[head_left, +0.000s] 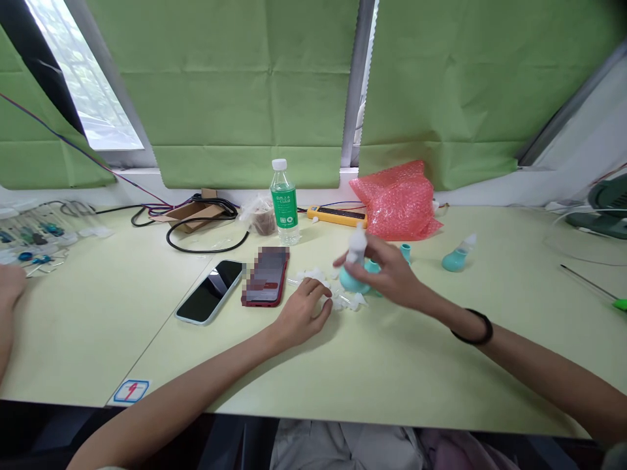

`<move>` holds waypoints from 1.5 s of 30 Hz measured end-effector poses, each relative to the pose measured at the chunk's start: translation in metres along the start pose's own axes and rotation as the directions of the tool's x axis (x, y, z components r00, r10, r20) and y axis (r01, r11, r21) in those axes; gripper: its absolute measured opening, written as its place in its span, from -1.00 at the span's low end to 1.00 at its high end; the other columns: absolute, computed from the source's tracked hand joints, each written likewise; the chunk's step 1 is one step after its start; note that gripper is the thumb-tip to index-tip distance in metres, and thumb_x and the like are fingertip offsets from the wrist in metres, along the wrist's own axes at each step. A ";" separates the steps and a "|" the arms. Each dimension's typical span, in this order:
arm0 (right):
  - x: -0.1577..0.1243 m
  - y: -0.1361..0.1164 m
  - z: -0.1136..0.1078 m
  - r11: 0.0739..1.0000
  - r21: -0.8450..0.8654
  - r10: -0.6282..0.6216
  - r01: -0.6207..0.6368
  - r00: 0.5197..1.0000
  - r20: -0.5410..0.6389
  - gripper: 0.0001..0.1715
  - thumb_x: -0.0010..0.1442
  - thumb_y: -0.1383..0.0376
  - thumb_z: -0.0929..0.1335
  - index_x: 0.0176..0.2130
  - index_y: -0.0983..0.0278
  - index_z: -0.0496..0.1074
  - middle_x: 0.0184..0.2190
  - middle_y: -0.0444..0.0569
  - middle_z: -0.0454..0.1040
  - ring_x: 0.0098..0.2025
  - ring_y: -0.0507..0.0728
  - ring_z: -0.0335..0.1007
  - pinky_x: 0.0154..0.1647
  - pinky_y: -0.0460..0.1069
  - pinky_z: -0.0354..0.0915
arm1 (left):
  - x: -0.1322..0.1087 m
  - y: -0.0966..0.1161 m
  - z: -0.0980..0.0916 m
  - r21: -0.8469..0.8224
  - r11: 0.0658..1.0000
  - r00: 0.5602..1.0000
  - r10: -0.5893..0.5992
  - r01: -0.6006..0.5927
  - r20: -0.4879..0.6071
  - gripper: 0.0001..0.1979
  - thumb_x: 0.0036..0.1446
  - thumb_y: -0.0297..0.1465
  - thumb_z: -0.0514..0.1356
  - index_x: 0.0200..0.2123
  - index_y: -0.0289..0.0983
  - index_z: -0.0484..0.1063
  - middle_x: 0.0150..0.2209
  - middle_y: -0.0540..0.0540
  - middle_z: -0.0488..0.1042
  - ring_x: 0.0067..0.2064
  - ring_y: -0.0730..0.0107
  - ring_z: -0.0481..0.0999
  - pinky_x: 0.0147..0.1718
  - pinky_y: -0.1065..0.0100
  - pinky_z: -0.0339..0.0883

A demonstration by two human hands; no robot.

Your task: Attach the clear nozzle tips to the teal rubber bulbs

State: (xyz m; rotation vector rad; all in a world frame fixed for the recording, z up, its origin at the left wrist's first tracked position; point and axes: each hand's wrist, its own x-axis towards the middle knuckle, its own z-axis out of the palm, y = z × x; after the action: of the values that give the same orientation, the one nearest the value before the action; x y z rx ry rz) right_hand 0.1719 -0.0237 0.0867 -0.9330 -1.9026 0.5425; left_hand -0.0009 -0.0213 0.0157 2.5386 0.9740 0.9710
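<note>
Raised a little over the table, my right hand (392,271) grips a nasal aspirator with a teal bulb (351,282) and a whitish translucent tip (357,247), slightly blurred. Beside it, my left hand (301,313) rests on the table with bent fingers, thumb and forefinger apart. Its fingertips touch or nearly touch a pile of small clear plastic pieces (347,300). More teal bulbs stand behind my right hand, partly covered by it; one bulb (405,252) shows its open neck. Farther right sits another aspirator (455,259) with a clear tip fitted.
Two phones, one black-screened (210,292) and one red-cased (267,277), lie left of my hands. Behind are a water bottle (286,209), a yellow device (337,216), a red bubble-wrap bag (401,202) and coiled cable (208,250). Another person's hand (10,285) is at far left; a screwdriver (590,284) lies right.
</note>
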 end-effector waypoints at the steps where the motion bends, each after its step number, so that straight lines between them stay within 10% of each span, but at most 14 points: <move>1: -0.012 0.000 0.005 1.000 0.019 0.011 -0.011 0.999 0.034 -0.77 -0.05 0.16 0.30 -0.46 0.28 0.25 -0.55 -0.12 0.31 -0.48 0.00 0.22 -0.49 -0.11 0.15 | 0.000 0.001 -0.002 -0.104 0.994 0.999 -0.040 0.037 -0.027 -0.88 0.03 -0.45 -0.03 -0.36 -0.33 0.26 -0.36 -0.12 0.30 -0.26 0.35 0.28 -0.25 0.29 0.21; 8: -0.064 0.030 0.049 0.888 0.345 0.263 -0.304 0.951 0.161 -0.73 0.07 0.11 0.17 -0.46 0.28 0.17 -0.57 -0.13 0.30 -0.52 -0.01 0.21 -0.51 -0.10 0.13 | 0.003 0.006 -0.007 -0.654 0.726 0.976 -0.188 0.212 0.108 -0.89 -0.03 -0.41 0.07 -0.44 -0.36 0.30 -0.43 -0.07 0.32 -0.34 0.44 0.33 -0.31 0.38 0.26; 21: -0.065 0.032 0.052 0.909 0.302 0.269 -0.288 0.957 0.106 -0.67 0.16 0.12 0.05 -0.47 0.26 0.15 -0.57 -0.15 0.19 -0.49 -0.01 0.12 -0.45 -0.09 0.10 | 0.003 0.009 0.001 -0.757 0.579 0.947 -0.273 0.304 0.171 -0.84 -0.12 -0.36 0.17 -0.53 -0.37 0.36 -0.54 -0.04 0.35 -0.48 0.49 0.34 -0.46 0.43 0.25; 32: -0.066 0.035 0.055 0.899 0.294 0.327 -0.325 0.944 0.044 -0.70 0.13 0.11 0.09 -0.48 0.25 0.13 -0.58 -0.16 0.20 -0.51 0.00 0.15 -0.46 -0.08 0.12 | 0.001 0.015 -0.004 -0.500 0.843 0.978 -0.199 0.201 0.057 -0.79 0.01 -0.34 0.05 -0.48 -0.37 0.39 -0.49 -0.10 0.37 -0.41 0.46 0.34 -0.40 0.43 0.25; 45: -0.069 0.037 0.056 0.929 0.185 0.332 -0.321 0.943 -0.031 -0.73 0.13 0.13 0.10 -0.47 0.26 0.11 -0.59 -0.17 0.21 -0.56 -0.02 0.10 -0.53 -0.09 0.07 | -0.003 0.021 0.000 -0.430 0.900 0.958 -0.183 0.072 -0.222 -0.87 -0.09 -0.38 0.14 -0.49 -0.32 0.43 -0.50 -0.09 0.41 -0.46 0.47 0.36 -0.49 0.40 0.30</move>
State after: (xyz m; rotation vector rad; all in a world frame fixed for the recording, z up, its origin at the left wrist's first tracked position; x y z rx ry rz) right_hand 0.1570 -0.0548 -0.0033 -1.1418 -1.6201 0.8565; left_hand 0.0079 -0.0393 0.0231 2.0041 0.8707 1.3309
